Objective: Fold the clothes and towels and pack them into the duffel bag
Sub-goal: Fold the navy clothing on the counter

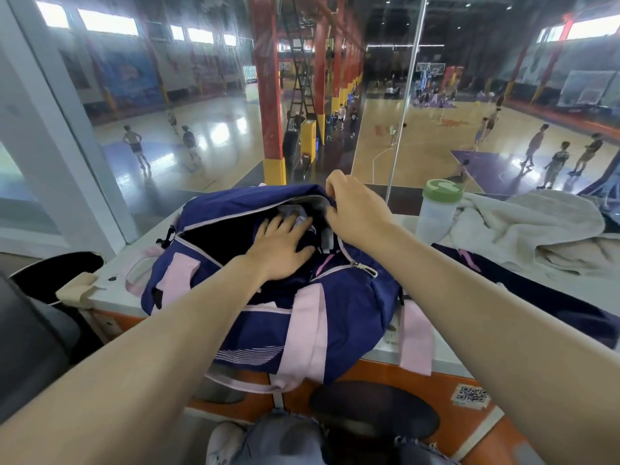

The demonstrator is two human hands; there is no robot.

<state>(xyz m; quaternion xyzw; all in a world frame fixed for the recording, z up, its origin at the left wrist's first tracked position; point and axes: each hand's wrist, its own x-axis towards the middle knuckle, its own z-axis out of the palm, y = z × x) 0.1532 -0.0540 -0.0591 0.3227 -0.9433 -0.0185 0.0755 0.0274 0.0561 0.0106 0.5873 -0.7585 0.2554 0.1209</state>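
Navy duffel bag (pixel 268 317): my right hand (pixel 355 209) pinches its rim open; my flat, unclenched left hand (pixel 280 246) presses clothes beneath — a slipped rim could snag them.

The navy-and-pink woven-cloth duffel bag (pixel 268 330) looked matt; the crumpled beige terry towel (pixel 536 226) nappy; the white worktop (pixel 110 290) smooth.
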